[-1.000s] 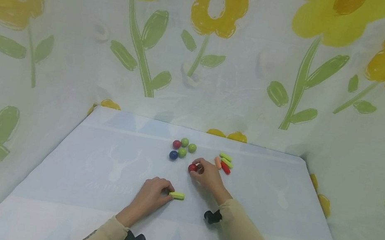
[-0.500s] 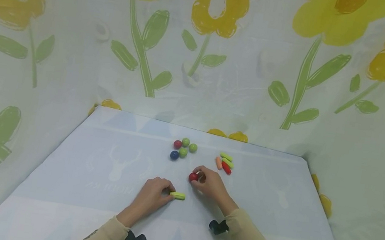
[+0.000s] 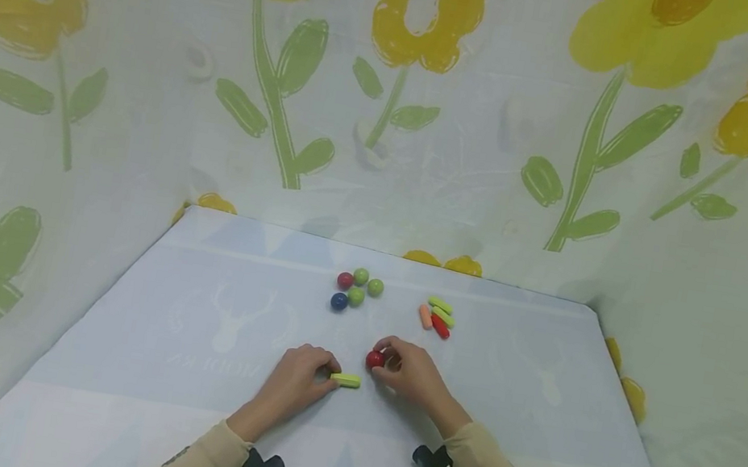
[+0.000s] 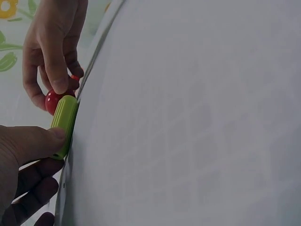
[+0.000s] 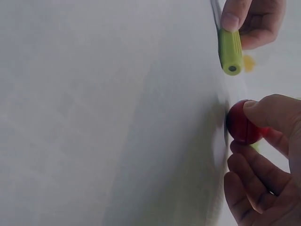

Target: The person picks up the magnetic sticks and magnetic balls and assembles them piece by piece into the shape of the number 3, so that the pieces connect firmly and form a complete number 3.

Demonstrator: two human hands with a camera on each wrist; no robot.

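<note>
My left hand (image 3: 298, 377) pinches one end of a short lime-green ribbed stick (image 3: 349, 381), which lies level and points right. In the right wrist view, the free end of that green stick (image 5: 230, 56) shows a dark round hole. Just beyond it and to the right, my right hand (image 3: 419, 376) holds a glossy red ball (image 3: 374, 360) between thumb and fingers. A thin seam or groove runs over the red ball (image 5: 243, 123). A small gap separates ball and stick in the head view.
Farther back sits a cluster of balls: a dark red ball (image 3: 345, 280), a blue ball (image 3: 339, 301) and several green balls (image 3: 356, 297). Right of them lie an orange stick (image 3: 425, 317), a red stick (image 3: 440, 326) and two lime sticks (image 3: 440, 305) on the pale tabletop (image 3: 189, 286).
My right hand has drawn the red ball nearer to me, towards the free end of the green stick. The left hand has stayed in place with the stick.
</note>
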